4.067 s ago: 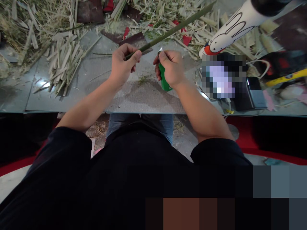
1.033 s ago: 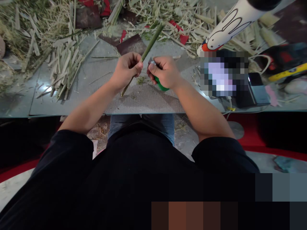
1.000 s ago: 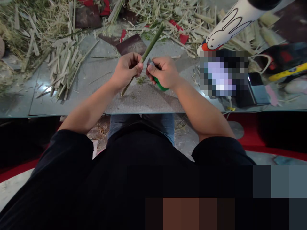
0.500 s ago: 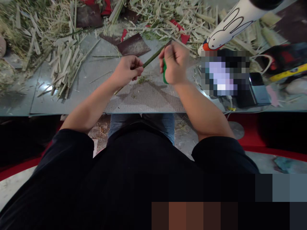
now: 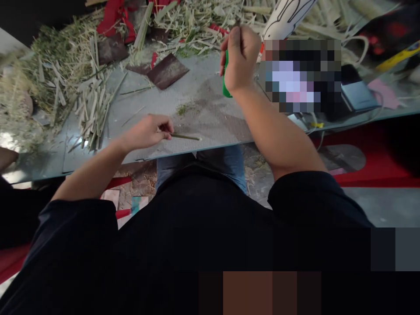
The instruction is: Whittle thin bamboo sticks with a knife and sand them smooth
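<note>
My left hand (image 5: 149,131) pinches one end of a thin green bamboo stick (image 5: 186,137) that lies low over the grey table (image 5: 138,131) near its front edge, pointing right. My right hand (image 5: 240,57) is raised farther back and closed in a fist round a green-handled knife (image 5: 225,83); the blade is hidden behind the fingers. The two hands are well apart. A small patch of green shavings (image 5: 182,109) lies on the table between them.
Cut bamboo strips (image 5: 93,113) lie at the left, and a heap of shavings (image 5: 197,22) with red scraps fills the back. Dark brown sheets (image 5: 167,72) lie mid-table. A white rabbit-print tube (image 5: 285,17), a phone (image 5: 359,94) and a blurred item sit at the right.
My left hand has drawn back toward the table's front edge with the stick, now lying nearly flat. My right hand with the knife has lifted away to the back. The view has tilted.
</note>
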`<state>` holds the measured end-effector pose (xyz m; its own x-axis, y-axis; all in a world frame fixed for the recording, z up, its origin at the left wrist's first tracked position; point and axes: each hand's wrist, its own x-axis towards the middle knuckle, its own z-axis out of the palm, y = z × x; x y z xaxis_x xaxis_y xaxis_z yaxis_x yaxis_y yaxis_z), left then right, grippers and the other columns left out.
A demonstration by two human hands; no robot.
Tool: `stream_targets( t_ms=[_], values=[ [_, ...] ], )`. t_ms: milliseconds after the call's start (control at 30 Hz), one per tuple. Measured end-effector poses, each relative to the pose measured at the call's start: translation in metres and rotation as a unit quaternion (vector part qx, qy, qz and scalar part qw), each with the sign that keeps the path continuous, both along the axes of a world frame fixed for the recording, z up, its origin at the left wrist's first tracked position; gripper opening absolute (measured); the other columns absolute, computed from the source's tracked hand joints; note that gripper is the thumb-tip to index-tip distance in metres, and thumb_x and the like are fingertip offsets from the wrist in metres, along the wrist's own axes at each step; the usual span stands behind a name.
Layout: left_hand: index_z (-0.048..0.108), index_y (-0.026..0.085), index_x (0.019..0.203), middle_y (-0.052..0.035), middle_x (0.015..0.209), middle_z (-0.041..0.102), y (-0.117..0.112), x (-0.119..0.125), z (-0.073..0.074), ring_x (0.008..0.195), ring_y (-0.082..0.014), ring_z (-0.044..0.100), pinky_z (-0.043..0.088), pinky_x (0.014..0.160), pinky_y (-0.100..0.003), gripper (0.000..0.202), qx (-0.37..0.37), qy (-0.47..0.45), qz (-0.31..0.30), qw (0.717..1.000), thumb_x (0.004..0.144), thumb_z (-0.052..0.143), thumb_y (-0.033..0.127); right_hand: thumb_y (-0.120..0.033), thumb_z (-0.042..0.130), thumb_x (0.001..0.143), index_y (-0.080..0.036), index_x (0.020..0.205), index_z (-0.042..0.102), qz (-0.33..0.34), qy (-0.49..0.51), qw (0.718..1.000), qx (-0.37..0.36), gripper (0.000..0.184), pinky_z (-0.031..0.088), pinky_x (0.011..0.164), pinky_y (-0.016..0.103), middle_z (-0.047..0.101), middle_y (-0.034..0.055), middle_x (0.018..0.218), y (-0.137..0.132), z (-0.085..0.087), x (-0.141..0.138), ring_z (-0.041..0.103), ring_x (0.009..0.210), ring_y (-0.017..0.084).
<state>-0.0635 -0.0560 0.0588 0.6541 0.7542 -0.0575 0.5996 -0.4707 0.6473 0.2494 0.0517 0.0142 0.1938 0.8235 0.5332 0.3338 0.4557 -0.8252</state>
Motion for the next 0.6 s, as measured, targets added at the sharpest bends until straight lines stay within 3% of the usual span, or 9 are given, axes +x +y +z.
stream_targets(
  t_ms=[100, 267, 400, 500, 600],
  values=[
    [0.074, 0.026, 0.08, -0.0033, 0.084, 0.079, -0.009, -0.004, -0.015, 0.08, -0.0219, 0.071, 0.058, 0.081, -0.043, 0.006, -0.006, 0.025, -0.017, 1.0, 0.085, 0.07, 0.028, -0.034, 0.032, 0.134, -0.031, 0.094, 0.047, 0.029, -0.031, 0.999, 0.009, 0.043, 0.053, 0.07, 0.037, 0.052, -0.0008, 0.08, -0.005, 0.002, -0.003, 0.051, 0.068, 0.021],
    [0.069, 0.03, 0.077, -0.0054, 0.083, 0.075, 0.011, 0.002, -0.039, 0.089, -0.0251, 0.067, 0.057, 0.091, -0.05, 0.014, 0.07, 0.024, -0.043, 0.996, 0.091, 0.069, 0.034, -0.044, 0.036, 0.135, -0.031, 0.096, 0.046, 0.028, -0.037, 0.999, -0.007, 0.042, 0.053, 0.072, 0.036, 0.056, -0.0011, 0.085, -0.005, 0.0, -0.003, 0.051, 0.069, 0.02],
    [0.07, 0.03, 0.079, -0.0047, 0.088, 0.075, 0.044, 0.022, -0.05, 0.095, -0.0247, 0.067, 0.056, 0.095, -0.049, 0.012, 0.116, 0.022, -0.048, 0.992, 0.091, 0.067, 0.031, -0.054, 0.032, 0.135, -0.031, 0.097, 0.048, 0.035, -0.024, 0.999, 0.015, 0.047, 0.051, 0.07, 0.038, 0.054, -0.0007, 0.082, -0.001, -0.002, -0.001, 0.052, 0.069, 0.022],
    [0.071, 0.027, 0.08, -0.0035, 0.09, 0.076, 0.079, 0.049, -0.054, 0.1, -0.0214, 0.065, 0.055, 0.098, -0.044, 0.018, 0.127, 0.045, -0.014, 0.991, 0.097, 0.07, 0.028, -0.068, 0.029, 0.131, -0.032, 0.095, 0.048, 0.023, -0.017, 1.0, 0.004, 0.054, 0.05, 0.07, 0.039, 0.055, -0.0001, 0.08, -0.003, 0.002, 0.0, 0.051, 0.072, 0.023],
    [0.07, 0.023, 0.079, -0.0035, 0.095, 0.076, 0.112, 0.083, -0.056, 0.1, -0.0194, 0.063, 0.052, 0.101, -0.041, 0.019, 0.151, 0.072, -0.008, 0.986, 0.094, 0.074, 0.012, -0.071, 0.029, 0.131, -0.031, 0.093, 0.046, 0.017, -0.02, 0.999, -0.02, 0.057, 0.049, 0.072, 0.039, 0.056, -0.0006, 0.08, -0.01, 0.009, 0.001, 0.05, 0.073, 0.022]
  ],
)
